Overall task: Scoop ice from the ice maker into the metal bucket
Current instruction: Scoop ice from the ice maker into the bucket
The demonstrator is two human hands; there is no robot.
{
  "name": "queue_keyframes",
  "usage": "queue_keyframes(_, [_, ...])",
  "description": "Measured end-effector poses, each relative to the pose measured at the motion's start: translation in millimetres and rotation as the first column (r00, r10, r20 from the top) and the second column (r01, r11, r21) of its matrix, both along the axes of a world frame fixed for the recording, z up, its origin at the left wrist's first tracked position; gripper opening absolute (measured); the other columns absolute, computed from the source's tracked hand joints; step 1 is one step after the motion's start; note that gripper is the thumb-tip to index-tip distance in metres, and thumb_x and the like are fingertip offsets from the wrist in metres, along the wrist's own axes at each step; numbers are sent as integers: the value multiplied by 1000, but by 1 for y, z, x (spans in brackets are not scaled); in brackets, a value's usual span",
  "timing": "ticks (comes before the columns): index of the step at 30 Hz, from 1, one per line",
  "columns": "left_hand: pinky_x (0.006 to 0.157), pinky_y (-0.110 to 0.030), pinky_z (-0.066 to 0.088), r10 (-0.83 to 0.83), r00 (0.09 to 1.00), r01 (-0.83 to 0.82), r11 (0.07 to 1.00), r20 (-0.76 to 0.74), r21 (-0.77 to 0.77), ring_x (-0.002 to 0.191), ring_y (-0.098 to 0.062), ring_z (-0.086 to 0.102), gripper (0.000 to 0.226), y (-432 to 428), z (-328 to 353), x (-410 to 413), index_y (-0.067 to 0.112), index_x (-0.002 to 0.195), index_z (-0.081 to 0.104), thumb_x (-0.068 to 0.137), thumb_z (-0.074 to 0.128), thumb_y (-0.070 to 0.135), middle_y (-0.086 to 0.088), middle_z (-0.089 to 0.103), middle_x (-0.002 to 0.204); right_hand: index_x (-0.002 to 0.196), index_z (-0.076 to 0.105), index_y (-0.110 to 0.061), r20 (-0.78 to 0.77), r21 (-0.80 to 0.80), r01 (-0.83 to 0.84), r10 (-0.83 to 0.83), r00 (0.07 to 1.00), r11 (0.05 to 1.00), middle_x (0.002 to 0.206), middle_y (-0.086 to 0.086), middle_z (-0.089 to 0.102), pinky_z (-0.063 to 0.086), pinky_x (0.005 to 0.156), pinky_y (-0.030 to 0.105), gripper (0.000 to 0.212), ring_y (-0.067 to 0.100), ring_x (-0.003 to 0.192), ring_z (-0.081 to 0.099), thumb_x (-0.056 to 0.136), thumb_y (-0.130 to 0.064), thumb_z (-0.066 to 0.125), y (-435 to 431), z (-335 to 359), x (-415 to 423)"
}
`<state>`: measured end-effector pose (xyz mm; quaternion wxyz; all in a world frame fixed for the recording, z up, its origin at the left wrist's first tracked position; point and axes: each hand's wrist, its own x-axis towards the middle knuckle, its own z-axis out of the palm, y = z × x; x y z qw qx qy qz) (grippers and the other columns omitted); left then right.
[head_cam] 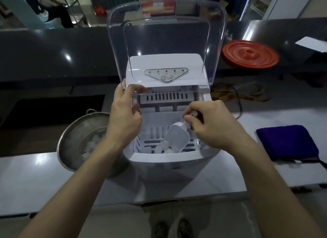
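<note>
The right hand is gripping the white scoop, which is lying among the few ice cubes left in the ice maker. The left hand is pinching the clear lid by its edge. The metal bucket just beside is already holding ice, so the task is probably nearing its end.

Worktop: pale, glossy, near edge at front
Back counter: dark, polished, light glints
Floor: pale

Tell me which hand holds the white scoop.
The right hand grips the scoop by its handle; the left hand holds a lower corner of the clear lid.
</note>
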<state>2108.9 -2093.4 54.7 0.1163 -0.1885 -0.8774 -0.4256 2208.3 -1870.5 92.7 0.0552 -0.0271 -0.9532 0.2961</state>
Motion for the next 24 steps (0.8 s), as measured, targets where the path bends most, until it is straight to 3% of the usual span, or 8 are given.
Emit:
queue_keyframes(6, [94,8,34,-22,999,21,999,33,32,127,24,33,53,-2,-2,-4,30,126,63,95,53,-12,5,33,159,94,76,-20,71,-211,120,-107,992,970,80,-5,75,66,76,35,13,4,64,74,102,-14,68,-13,-5,-5])
queue_keyframes(8, [101,-5,42,-13,1000,12,999,22,43,121,32,30,48,-6,-4,-10,32,122,64,95,55,-7,3,35,150,95,77,-20,109,-223,145,-123,986,964,80,-4,76,65,75,35,13,5,65,75,103,-15,68,-15,-3,-7])
queue_keyframes(10, [105,-20,50,1,1000,-3,998,24,65,119,31,32,43,-9,-6,-16,34,118,66,97,59,-2,3,36,142,96,77,-22,158,-212,170,-138,978,962,81,-4,77,64,72,33,14,5,66,76,104,-16,67,-15,-1,-8])
queue_keyframes(13, [105,-11,48,-38,999,36,993,12,114,132,27,29,49,-9,-8,-18,36,118,67,97,61,-7,6,32,151,96,77,-20,219,-226,221,-172,960,949,80,-1,78,59,64,24,15,6,65,76,105,-15,65,-15,2,-10])
queue_keyframes(15, [109,-7,40,-89,996,89,988,-4,124,154,5,26,57,-8,-7,-17,36,120,67,94,59,-14,8,27,163,97,76,-19,238,-227,247,-193,952,942,78,0,78,57,62,21,15,6,64,76,105,-14,64,-17,2,-11])
queue_keyframes(17, [111,-3,34,-116,993,116,984,-9,134,162,-12,22,59,-7,-6,-17,35,120,67,92,58,-16,6,24,169,98,76,-18,271,-239,253,-186,945,937,76,1,78,59,64,23,17,7,65,77,106,-13,62,-21,0,-12])
queue_keyframes(20, [121,-19,38,-125,992,124,978,-10,167,162,-11,22,57,-8,-6,-17,33,117,68,91,58,-17,5,25,169,99,76,-19,302,-252,231,-150,941,940,76,1,79,62,69,31,21,7,67,77,108,-14,58,-30,-4,-14])
queue_keyframes(24, [112,1,27,-115,993,116,978,-12,174,158,0,20,54,-9,-6,-16,29,116,68,90,57,-17,6,26,169,103,75,-18,429,-253,233,-106,897,939,80,3,79,67,78,40,22,14,72,79,111,-18,54,-37,-13,-17])
